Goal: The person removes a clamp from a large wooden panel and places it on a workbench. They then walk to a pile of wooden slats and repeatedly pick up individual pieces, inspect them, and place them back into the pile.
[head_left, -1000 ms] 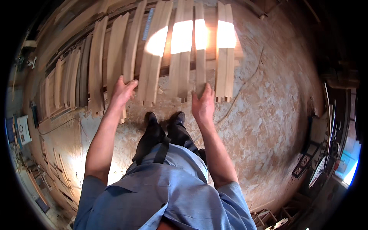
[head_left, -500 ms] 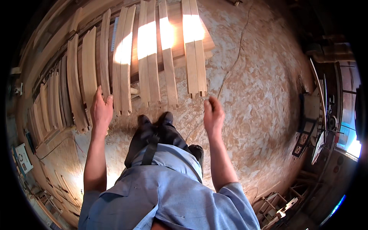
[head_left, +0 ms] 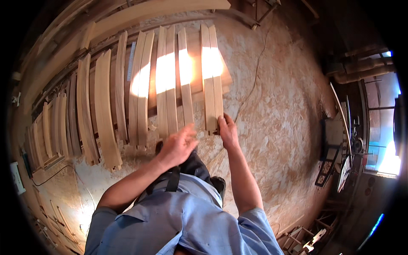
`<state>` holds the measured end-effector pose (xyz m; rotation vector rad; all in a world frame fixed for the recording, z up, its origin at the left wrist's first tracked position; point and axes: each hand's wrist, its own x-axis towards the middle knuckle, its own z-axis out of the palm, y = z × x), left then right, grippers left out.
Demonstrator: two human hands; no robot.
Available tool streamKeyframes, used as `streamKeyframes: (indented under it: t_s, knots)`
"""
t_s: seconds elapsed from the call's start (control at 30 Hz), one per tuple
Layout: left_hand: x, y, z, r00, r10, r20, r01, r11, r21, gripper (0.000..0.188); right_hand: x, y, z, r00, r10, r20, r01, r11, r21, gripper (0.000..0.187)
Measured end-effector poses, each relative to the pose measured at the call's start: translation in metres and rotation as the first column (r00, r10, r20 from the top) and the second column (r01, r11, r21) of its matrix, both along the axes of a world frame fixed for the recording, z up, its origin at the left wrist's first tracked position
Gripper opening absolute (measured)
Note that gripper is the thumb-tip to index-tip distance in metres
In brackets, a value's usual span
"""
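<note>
My right hand point(head_left: 229, 132) is at the near end of the rightmost pair of pale wooden slats point(head_left: 210, 102). Its fingers close on the edge of the right-hand slat, close to the notched end. My left hand point(head_left: 179, 146) is in front of my legs, slightly blurred, with fingers apart and nothing in it. Just beyond its fingertips end a single slat point(head_left: 187, 104) and a pair of slats point(head_left: 166, 106). Further left, another pair of slats point(head_left: 138, 110) lies side by side, notched ends toward me.
More curved slats point(head_left: 106, 114) lie in a row to the left. Across the far side runs a long curved board point(head_left: 157, 12). A cable point(head_left: 254, 83) trails over the stained floor point(head_left: 280, 127). Metal ducting point(head_left: 363, 72) and a window point(head_left: 384, 123) are at the right.
My right hand has reached the end of the rightmost slats and closed on one. My left hand has swung rightward, away from the left slats. The view has shifted, showing more beyond the far ends.
</note>
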<state>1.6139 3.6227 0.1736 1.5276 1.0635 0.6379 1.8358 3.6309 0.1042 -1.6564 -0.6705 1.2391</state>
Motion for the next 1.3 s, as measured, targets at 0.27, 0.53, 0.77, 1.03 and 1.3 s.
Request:
streamKeyframes:
  t_s: [0.27, 0.53, 0.77, 1.03, 1.3]
  knots:
    - [0.091, 0.008, -0.021, 0.963, 0.253, -0.093, -0.229, 0.949, 0.216, 0.065, 0.017, -0.002, -0.001, 0.954, 0.144, -0.264, -0.137, 0.99, 0.044, 0.04]
    - [0.134, 0.031, -0.061, 0.76, 0.628, 0.17, -0.403, 0.66, -0.634, 0.034, 0.059, -0.003, -0.002, 0.759, 0.142, -0.636, -0.205, 0.978, -0.026, 0.04]
    - [0.135, 0.019, -0.052, 0.54, 0.8, 0.262, -0.142, 0.394, -0.908, 0.037, 0.082, -0.005, -0.009, 0.66, 0.187, -0.728, -0.326, 0.944, -0.052, 0.033]
    - [0.134, 0.01, -0.069, 0.543, 0.82, 0.18, -0.111, 0.283, -0.953, 0.052, 0.085, 0.0, -0.002, 0.601, 0.216, -0.77, -0.398, 0.916, -0.054, 0.034]
    - [0.138, 0.012, -0.065, 0.513, 0.823, 0.242, -0.05, 0.31, -0.949, 0.055, 0.083, 0.003, 0.0, 0.509, 0.26, -0.821, -0.439, 0.898, 0.013, 0.036]
